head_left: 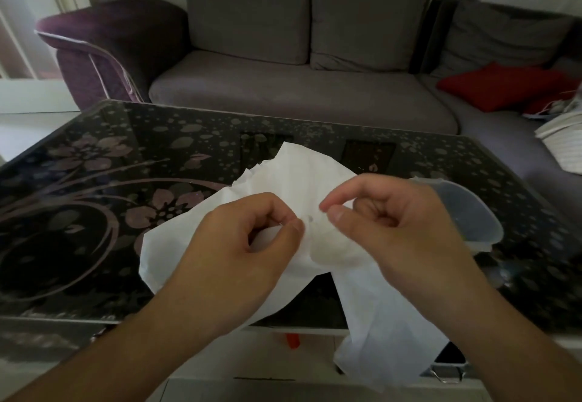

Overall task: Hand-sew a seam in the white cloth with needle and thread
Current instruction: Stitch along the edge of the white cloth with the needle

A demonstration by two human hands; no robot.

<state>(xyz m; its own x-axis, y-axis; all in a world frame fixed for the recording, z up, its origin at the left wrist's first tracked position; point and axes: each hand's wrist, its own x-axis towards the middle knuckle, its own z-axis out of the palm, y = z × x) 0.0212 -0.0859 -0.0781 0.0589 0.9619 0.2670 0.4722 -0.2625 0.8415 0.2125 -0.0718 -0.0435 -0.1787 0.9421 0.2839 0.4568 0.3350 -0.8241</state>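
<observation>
Holding the white cloth [293,181] over the near half of the counter [94,187], both hands work close together at its middle. Left hand [248,244]: fingers curled, thumb and forefinger pinched together on a fold of the cloth. Right hand [393,228]: thumb and forefinger tips pressed together just beside the left pinch, other fingers curled under; whether they clamp a needle cannot be told, as needle and thread are too fine to make out. A small dark spot shows on the cloth between the two pinches.

Cloth: bunched under the hands, far corner lying on the counter, one end hanging off the near edge below the right wrist.

Counter: dark glass with flower pattern. Clear plastic lid [463,209] lies on it behind the right hand. Beyond: grey sofa [283,93] with a red cushion [504,87] at right.
</observation>
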